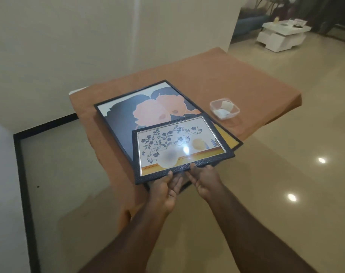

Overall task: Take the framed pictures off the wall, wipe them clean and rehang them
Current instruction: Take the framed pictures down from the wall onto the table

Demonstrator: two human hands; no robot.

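Orange cloth-covered table (217, 75); big thin-framed poppy print (140, 109) lying flat; smaller glossy picture with pebbly black frame (179, 143) overlapping its 5 o'clock corner, left hand (165, 189) and right hand (204, 179) holding its near edge, fingers hidden underneath; clear tub (224, 108) at 2 o'clock, contents unclear.

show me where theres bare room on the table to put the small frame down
Free: the far end of the table, beyond the big frame and the tub. A smaller patch lies right of the tub toward the edge. Crowded: the near end, where the big frame overhangs the edge and both hands hold the small frame over it.
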